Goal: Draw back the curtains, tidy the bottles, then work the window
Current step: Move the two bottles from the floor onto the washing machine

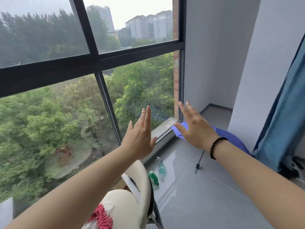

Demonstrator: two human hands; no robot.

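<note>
I face a large dark-framed window (97, 61) with trees and buildings outside. My left hand (140, 136) is raised in front of the lower pane, fingers spread, holding nothing. My right hand (194, 126), a bead bracelet on its wrist, reaches out flat toward the window's lower right corner, also empty. A blue curtain (280, 116) hangs pulled aside at the right edge. Below my arms, a green bottle (153, 178) and a clear bluish spray bottle (161, 166) stand side by side on the grey floor near the window base.
A cream chair (132, 200) with a red fluffy cushion (100, 217) stands under my left arm. A purple object (231, 136) lies in the corner behind my right wrist. A black cord with a clip (198, 164) lies on the grey tiled floor (214, 195). White walls form a recess at right.
</note>
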